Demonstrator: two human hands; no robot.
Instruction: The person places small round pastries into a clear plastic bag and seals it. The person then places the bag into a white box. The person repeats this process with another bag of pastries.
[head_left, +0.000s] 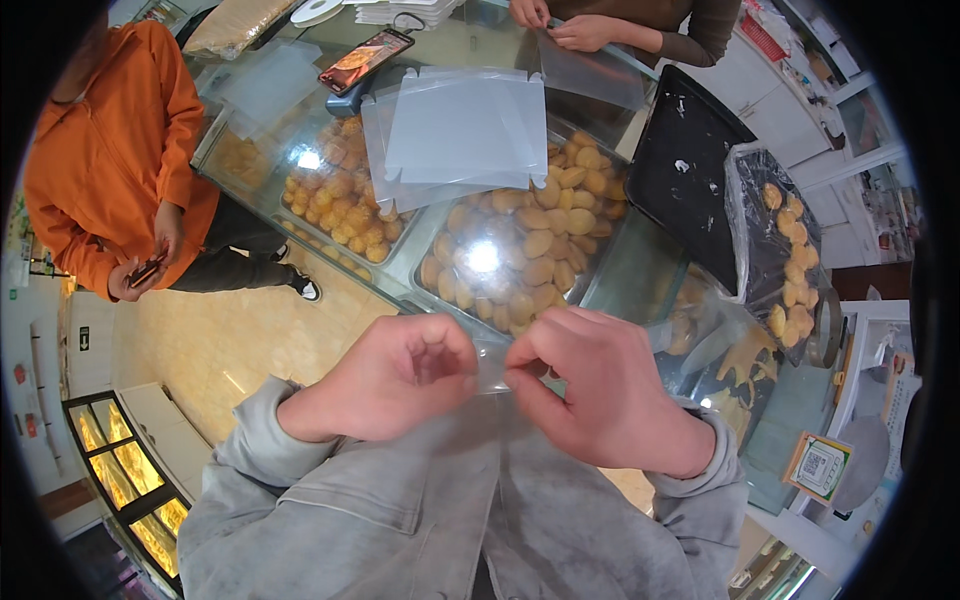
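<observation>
Both hands are held up before my chest, close to the counter's near edge. Between them a clear plastic sheet or film (491, 366) is stretched, its full outline hard to see. My left hand (397, 375) pinches its left side between thumb and fingers. On the right side, my right hand (592, 382) grips it the same way. Beyond my hands, flat translucent plastic sheets with notched corners (469, 131) lie stacked on the glass counter. Under the glass show a tray of flat oval pastries (536, 232) and a tray of round golden pastries (341, 210).
A lit phone (366, 61) rests on a blue-grey stand. At right are a black baking tray (686, 172) and a plastic bag of pastries (791, 262). A person in orange (120, 150) stands at left; another person's hands (574, 28) hold a clear sheet across the counter.
</observation>
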